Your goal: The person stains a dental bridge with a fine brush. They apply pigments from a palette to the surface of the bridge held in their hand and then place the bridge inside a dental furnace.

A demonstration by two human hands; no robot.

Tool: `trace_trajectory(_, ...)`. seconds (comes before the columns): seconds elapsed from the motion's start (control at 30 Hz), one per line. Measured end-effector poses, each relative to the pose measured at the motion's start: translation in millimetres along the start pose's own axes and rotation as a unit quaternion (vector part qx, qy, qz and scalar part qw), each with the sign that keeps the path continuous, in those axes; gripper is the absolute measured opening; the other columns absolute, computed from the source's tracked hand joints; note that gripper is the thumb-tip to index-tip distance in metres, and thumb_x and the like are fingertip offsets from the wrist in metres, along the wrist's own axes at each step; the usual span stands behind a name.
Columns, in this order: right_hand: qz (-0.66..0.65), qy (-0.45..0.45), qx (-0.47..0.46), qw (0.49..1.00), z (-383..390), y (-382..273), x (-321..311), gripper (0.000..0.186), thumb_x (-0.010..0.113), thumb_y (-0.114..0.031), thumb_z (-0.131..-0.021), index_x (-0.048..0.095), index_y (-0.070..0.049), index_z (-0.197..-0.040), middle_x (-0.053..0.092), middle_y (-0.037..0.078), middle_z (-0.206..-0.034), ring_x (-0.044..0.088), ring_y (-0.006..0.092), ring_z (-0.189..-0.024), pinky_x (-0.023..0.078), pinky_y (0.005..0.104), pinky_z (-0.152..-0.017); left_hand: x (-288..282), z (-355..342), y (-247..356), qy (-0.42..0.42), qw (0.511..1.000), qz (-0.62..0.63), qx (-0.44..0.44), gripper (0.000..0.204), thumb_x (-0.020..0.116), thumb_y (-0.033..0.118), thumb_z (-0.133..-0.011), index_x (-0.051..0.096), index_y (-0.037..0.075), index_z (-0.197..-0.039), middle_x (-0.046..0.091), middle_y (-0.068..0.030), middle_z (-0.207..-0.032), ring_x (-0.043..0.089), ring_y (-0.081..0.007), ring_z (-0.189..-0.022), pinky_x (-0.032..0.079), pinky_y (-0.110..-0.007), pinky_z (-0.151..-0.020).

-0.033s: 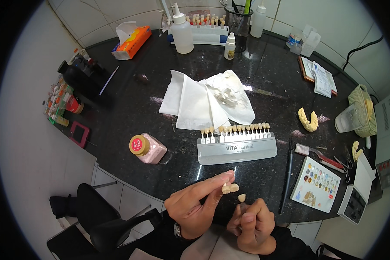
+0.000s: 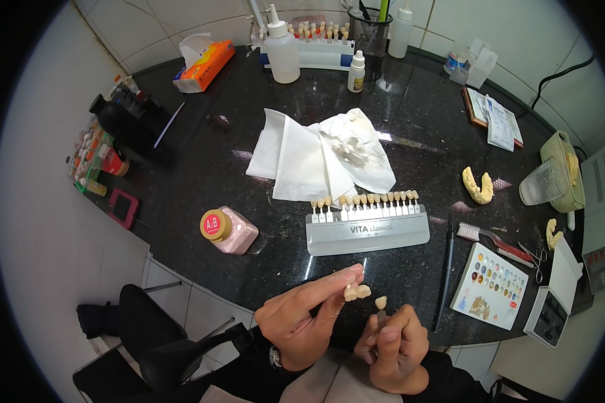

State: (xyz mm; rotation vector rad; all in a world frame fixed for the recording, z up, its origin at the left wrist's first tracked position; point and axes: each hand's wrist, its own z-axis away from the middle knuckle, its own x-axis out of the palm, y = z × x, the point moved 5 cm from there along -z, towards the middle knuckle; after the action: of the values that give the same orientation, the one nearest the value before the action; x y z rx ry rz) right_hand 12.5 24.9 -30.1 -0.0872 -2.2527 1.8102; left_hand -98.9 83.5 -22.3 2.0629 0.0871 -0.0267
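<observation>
One dental piece [image 2: 362,291] in left fingers [image 2: 326,284]; shade tab [image 2: 381,303], right fingers [image 2: 410,325].

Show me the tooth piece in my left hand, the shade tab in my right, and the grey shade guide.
Tooth piece [image 2: 357,293]: head view, middle of its visible crowns.
Shade tab [image 2: 381,303]: head view, its tooth-shaped tip.
Grey shade guide [image 2: 368,232]: head view, front of its holder.

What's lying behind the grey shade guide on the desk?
Behind the grey shade guide, white paper sheets lie spread on the black tabletop. Anything under them or the guide is covered.
</observation>
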Motion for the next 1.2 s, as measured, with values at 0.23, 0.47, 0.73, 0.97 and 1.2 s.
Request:
trace_trajectory(0.23, -0.002, 0.007, 0.029, 1.0, -5.9, 0.4, -1.5, 0.029, 0.04, -0.022, -0.093, 0.034, -0.002, -0.073, 0.042, 0.006, -0.047, 0.035, 0.0046, -0.035, 0.025, 0.0189, -0.032, -0.5, 1.3, -2.2, -0.011, 1.0, -0.01, 0.007, 0.021, 0.061, -0.008, -0.074, 0.062, -0.003, -0.094, 0.066, -0.0173, -0.085, 0.066, -0.0226, -0.078, 0.055, -0.025, -0.064)
trace_trajectory(0.47, 0.001, -0.002, 0.026, 1.0, -7.4, 2.6, -2.8, 0.029, 0.042, -0.022, -0.093, 0.034, -0.001, -0.074, 0.043, 0.006, -0.048, 0.036, 0.005, -0.036, 0.026, 0.0186, -0.033, -0.3, 1.8, -1.7, -0.021, 1.0, -0.007, 0.014, 0.022, 0.061, -0.008, -0.074, 0.061, -0.003, -0.095, 0.065, -0.0181, -0.087, 0.066, -0.0236, -0.079, 0.055, -0.027, -0.065)
trace_trajectory(0.73, 0.003, 0.007, 0.038, 0.999, -6.0, 4.1, -3.0, 0.028, 0.042, -0.021, -0.093, 0.035, -0.001, -0.075, 0.044, 0.007, -0.05, 0.037, 0.0049, -0.036, 0.027, 0.0186, -0.033, -1.0, 2.4, -2.3, -0.023, 1.0, -0.011, 0.014, 0.022, 0.061, -0.008, -0.075, 0.06, -0.003, -0.096, 0.065, -0.0181, -0.087, 0.066, -0.0239, -0.08, 0.055, -0.027, -0.066)
trace_trajectory(0.97, 0.002, 0.013, 0.042, 0.999, -5.7, 4.2, -3.2, 0.028, 0.043, -0.021, -0.093, 0.035, -0.001, -0.075, 0.045, 0.007, -0.051, 0.037, 0.0049, -0.036, 0.027, 0.0186, -0.033, -0.3, 1.7, -1.2, -0.024, 1.0, -0.008, 0.017, 0.022, 0.061, -0.008, -0.075, 0.06, -0.002, -0.096, 0.065, -0.0181, -0.087, 0.066, -0.024, -0.08, 0.055, -0.028, -0.065)
trace_trajectory(1.2, 0.0, -0.011, 0.035, 0.999, -6.4, 4.9, -3.2, 0.029, 0.043, -0.022, -0.093, 0.035, -0.001, -0.075, 0.045, 0.006, -0.051, 0.037, 0.0048, -0.036, 0.026, 0.0187, -0.033, -0.9, 2.2, -0.7, -0.021, 1.0, -0.012, 0.013, 0.022, 0.061, -0.008, -0.074, 0.061, -0.002, -0.095, 0.065, -0.018, -0.087, 0.066, -0.0236, -0.08, 0.055, -0.027, -0.065)
